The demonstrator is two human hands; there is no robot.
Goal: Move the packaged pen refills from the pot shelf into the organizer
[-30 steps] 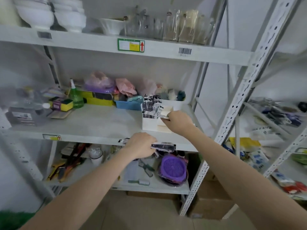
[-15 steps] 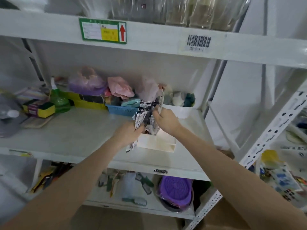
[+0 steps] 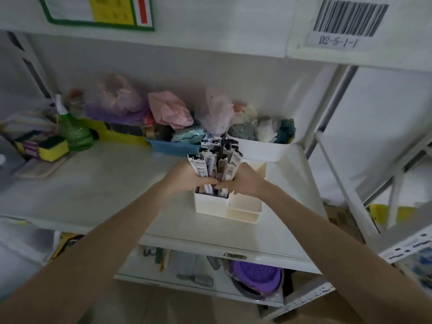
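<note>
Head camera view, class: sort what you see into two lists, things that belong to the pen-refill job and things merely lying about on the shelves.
Job:
packaged pen refills
white organizer
left hand and right hand, both gripping the refills

Lying about:
green spray bottle
yellow sponge
blue basket
pink bag
purple strainer
barcode label
</note>
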